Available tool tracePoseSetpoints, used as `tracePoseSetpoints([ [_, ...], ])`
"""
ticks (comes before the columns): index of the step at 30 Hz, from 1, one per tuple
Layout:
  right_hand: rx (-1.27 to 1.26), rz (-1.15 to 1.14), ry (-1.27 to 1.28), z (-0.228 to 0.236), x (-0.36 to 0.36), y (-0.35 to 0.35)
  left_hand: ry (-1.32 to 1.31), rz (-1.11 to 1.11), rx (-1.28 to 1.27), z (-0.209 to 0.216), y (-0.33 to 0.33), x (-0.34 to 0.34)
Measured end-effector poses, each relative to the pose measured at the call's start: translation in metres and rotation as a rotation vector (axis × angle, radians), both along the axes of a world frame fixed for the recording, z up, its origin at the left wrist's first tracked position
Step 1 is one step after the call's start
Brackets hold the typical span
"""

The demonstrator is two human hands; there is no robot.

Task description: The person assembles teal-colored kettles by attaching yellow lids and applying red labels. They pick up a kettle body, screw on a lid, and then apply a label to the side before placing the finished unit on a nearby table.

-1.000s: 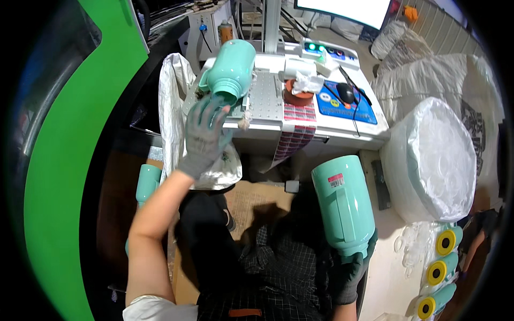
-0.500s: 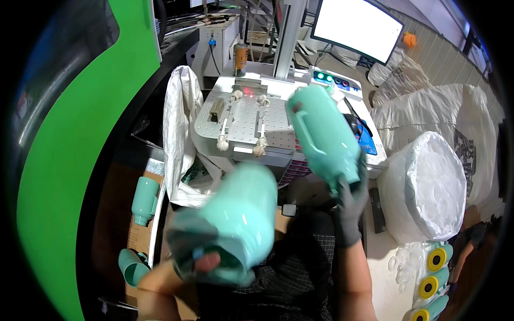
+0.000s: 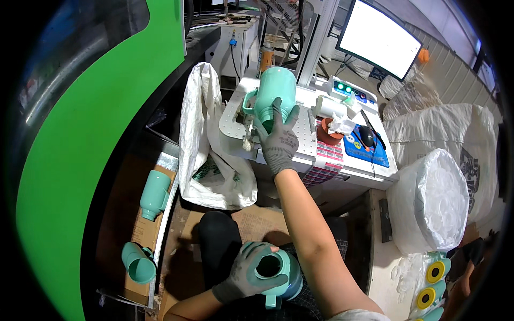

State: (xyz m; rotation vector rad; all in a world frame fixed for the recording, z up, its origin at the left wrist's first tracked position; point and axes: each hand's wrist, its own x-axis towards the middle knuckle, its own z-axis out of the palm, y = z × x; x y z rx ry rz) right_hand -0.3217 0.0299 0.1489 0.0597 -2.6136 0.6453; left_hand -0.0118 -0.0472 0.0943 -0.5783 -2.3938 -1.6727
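Grips a turquoise jug low in the left hand, touches a second jug on the perforated plate with the right hand!

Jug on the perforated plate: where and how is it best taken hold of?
Probably by the narrow neck, from the near side, where the right hand is: the jug lies with its mouth toward that side, and the body is wider. The handle juts out left, a likely second choice.

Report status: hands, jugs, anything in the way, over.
Left hand gripping mint-green jug over the lap. Right hand at the neck of second jug on perforated plate. White sack left of the plate, clear of both jugs.
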Motion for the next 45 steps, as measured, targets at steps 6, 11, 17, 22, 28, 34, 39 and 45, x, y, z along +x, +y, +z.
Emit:
tracePoseSetpoints([
  [6, -0.109, 0.042, -0.033, -0.007, -0.01, 0.027, 0.044, -0.111, -0.039, 0.007, 0.015, -0.012],
  [11, -0.146, 0.075, 0.172, -0.023, 0.032, 0.022, -0.064, -0.024, 0.13, -0.013, 0.006, 0.001],
  [17, -0.177, 0.222, 0.332, -0.079, 0.187, 0.174, -0.206, -0.06, 0.262, -0.023, 0.015, -0.001],
  [22, -0.122, -0.178, 0.231, -0.102, 0.337, 0.299, -0.353, -0.136, 0.284, -0.013, 0.009, -0.013],
  [28, -0.312, -0.819, 0.13, -0.117, 0.471, 0.388, -0.38, -0.171, 0.199, 0.006, 0.033, -0.011],
  [34, 0.278, -1.303, 0.071, -0.082, 0.651, 0.455, -0.419, -0.244, 0.094, 0.011, 0.029, -0.025],
  [39, 0.521, -1.617, -0.537, -0.103, 0.772, 0.441, -0.358, -0.266, 0.078, -0.001, 0.029, -0.03],
  [45, 0.613, -1.396, -0.201, -0.09, 0.786, 0.45, -0.316, -0.365, 0.053, 0.009, 0.039, -0.028],
])
